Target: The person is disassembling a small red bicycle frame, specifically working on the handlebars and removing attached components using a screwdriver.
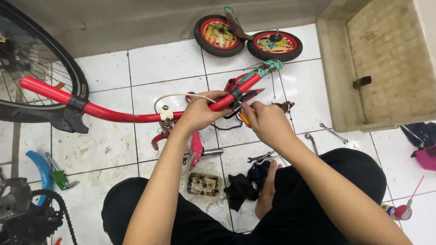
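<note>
A red bicycle handlebar [113,113] stretches across the view above a white tiled floor, with a black brake lever [72,115] on its left part and a worn teal grip [268,68] at its right end. My left hand [200,111] grips the bar near the right brake clamp [236,97]. My right hand [268,122] holds an orange-handled screwdriver [244,119] against that clamp. A white brake cable [181,96] loops above my left hand.
Two small training wheels [247,38] lie at the back. Wrenches [334,134] and a black rag [243,188] lie on the tiles. A small tray of parts [203,183], a bicycle wheel [41,63], a chainring [34,218], a beige tub [345,90] and a spray can [397,211] surround me.
</note>
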